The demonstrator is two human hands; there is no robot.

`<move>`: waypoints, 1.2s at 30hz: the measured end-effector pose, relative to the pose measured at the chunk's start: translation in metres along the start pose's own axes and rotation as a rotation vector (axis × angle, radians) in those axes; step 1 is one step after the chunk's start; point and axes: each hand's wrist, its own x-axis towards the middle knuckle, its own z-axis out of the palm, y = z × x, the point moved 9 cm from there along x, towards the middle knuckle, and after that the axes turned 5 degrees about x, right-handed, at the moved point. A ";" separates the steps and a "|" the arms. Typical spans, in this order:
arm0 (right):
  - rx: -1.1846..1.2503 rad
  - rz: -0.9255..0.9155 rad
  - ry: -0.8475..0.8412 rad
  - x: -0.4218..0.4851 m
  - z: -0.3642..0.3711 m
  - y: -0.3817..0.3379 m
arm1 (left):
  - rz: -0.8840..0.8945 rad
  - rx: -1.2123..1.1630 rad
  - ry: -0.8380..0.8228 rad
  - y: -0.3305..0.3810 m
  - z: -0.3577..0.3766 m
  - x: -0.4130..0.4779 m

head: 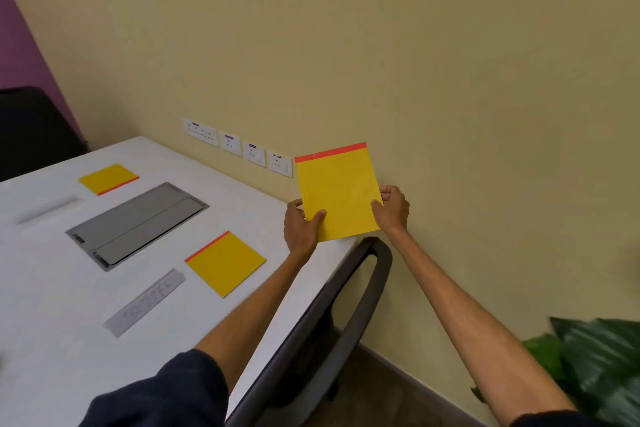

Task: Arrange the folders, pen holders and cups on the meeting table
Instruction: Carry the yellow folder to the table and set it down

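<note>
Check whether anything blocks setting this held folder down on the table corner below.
Nothing visible does. The held folder is above the table's bare corner; the nearer lying folder sits apart to its left, the chair back beyond the edge.

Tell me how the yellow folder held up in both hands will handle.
Probably fairly stiff: the held folder stands upright from its lower edge without drooping. Likely light: the left hand and right hand only pinch its lower corners. Thin and flat, so unlikely to roll.

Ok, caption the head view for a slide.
The left hand and right hand hold a yellow folder upright at the table corner; a near folder and a far folder lie flat.
</note>
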 end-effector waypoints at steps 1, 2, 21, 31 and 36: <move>-0.013 -0.011 -0.013 0.012 0.011 -0.001 | -0.016 -0.003 0.020 -0.003 0.002 0.012; -0.035 -0.028 -0.035 0.026 0.023 -0.003 | -0.032 -0.004 0.042 -0.006 0.004 0.025; -0.182 -0.112 -0.618 0.127 0.270 -0.005 | -0.178 0.096 0.241 -0.103 -0.038 0.154; -0.286 -0.070 -0.788 0.154 0.348 0.064 | -0.300 0.179 0.241 -0.162 -0.011 0.184; -0.398 -0.055 -0.872 0.178 0.382 0.106 | -0.412 0.194 0.260 -0.193 0.023 0.198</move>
